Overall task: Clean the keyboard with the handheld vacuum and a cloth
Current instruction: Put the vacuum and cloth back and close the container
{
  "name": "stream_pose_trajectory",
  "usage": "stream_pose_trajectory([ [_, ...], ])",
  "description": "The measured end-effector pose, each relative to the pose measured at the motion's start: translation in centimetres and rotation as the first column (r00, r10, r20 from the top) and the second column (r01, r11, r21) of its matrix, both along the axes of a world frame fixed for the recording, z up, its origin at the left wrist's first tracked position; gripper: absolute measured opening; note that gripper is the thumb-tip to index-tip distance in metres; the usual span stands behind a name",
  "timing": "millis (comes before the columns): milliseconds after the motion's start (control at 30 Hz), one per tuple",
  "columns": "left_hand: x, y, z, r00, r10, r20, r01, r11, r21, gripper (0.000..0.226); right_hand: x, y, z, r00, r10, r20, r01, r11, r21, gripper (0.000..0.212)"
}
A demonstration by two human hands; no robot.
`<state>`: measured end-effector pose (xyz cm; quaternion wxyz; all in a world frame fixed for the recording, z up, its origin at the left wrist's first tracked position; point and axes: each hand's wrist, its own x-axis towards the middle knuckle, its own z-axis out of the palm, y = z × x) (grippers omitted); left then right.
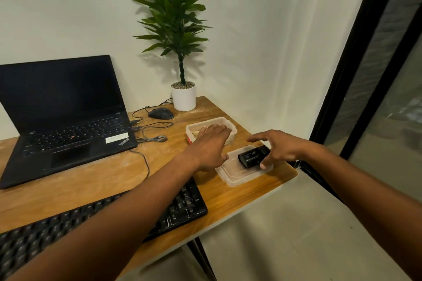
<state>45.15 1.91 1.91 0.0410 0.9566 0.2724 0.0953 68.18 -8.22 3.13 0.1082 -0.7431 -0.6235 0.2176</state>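
Observation:
The black keyboard (187, 203) lies along the desk's front edge, and my left forearm crosses over its middle. A small black handheld vacuum (251, 156) rests on a clear plastic lid (235, 173) near the desk's right edge. My right hand (280, 146) hovers over the vacuum with fingers spread, the thumb by its near end. My left hand (210, 143) reaches over the clear plastic container (231, 125), its fingers fairly straight and the fingertips at the opening. Something tan (195, 133) shows inside the container; the hand hides the rest of the contents.
An open black laptop (68, 116) sits at the back left with a wired mouse (161, 113) and loose cables (155, 137) beside it. A potted plant (183, 98) stands in the far corner. The desk ends just right of the lid; a black-framed glass door (356, 75) is beyond.

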Motion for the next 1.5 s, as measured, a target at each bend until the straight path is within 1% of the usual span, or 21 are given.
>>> stream_pose_trajectory([
  [167,-0.2,0.1,-1.0,0.999,0.010,-0.035,-0.010,1.000,0.009,0.083,0.1,0.0,-0.6,1.000,0.015,-0.025,-0.015,1.000,-0.003,0.080],
  [433,-0.5,0.2,-1.6,0.999,0.017,-0.034,-0.016,1.000,0.022,0.080,0.0,0.3,-1.5,0.999,0.021,0.047,-0.022,0.999,0.026,0.069],
  [633,-0.5,0.4,-1.9,0.999,0.023,-0.032,-0.023,1.000,0.007,0.079,-0.4,0.3,-1.6,0.998,0.022,0.055,-0.024,0.999,0.042,0.061],
  [833,-1.5,0.9,-1.8,0.999,0.046,-0.017,-0.046,0.999,0.028,0.081,-1.0,1.0,-1.4,0.999,0.005,0.047,-0.007,0.999,0.051,0.059],
  [1033,-3.1,2.1,-1.3,0.996,0.087,0.026,-0.088,0.995,0.037,0.085,-2.2,3.1,0.3,0.999,0.018,0.036,-0.022,0.992,0.122,0.058],
  [1300,-4.8,4.5,0.1,0.989,0.140,0.047,-0.142,0.989,0.045,0.100,-3.9,7.1,2.9,0.996,0.049,0.080,-0.063,0.982,0.179,0.058],
  [1500,-5.5,6.5,0.8,0.987,0.156,0.045,-0.158,0.986,0.048,0.104,-5.0,10.4,3.6,0.990,0.065,0.123,-0.086,0.981,0.174,0.056],
])
